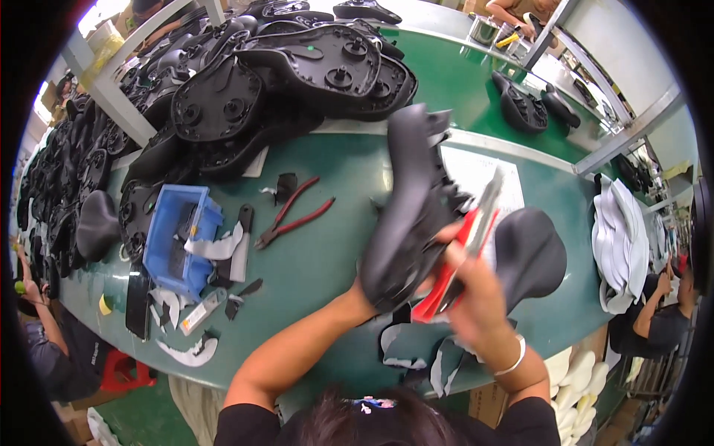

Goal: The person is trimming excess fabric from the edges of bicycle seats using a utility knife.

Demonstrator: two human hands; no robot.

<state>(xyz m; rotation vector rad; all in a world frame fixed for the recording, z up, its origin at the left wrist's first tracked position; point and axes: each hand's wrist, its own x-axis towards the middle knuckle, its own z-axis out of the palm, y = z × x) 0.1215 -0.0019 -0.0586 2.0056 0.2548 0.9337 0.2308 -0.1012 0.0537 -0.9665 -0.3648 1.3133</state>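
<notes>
A black bicycle saddle (405,208) is tilted up on its side above the green table. My left hand (364,297) grips its near, wide end, with most of the fingers hidden behind it. Beside the saddle's underside, my right hand (476,286) is closed round a long red and grey metal hand tool (487,204), blurred by motion; its exact kind does not show. Another black saddle (529,253) lies just right of this hand. Black and white cut trimmings (401,349) lie on the table below both hands.
Saddles (327,59) are heaped at the back left. Red-handled pliers (297,212), a blue bin (178,241) and a utility knife (202,312) lie left on the table (320,253). White covers (621,245) hang at the right edge. Metal posts (111,97) rise behind; other people work nearby.
</notes>
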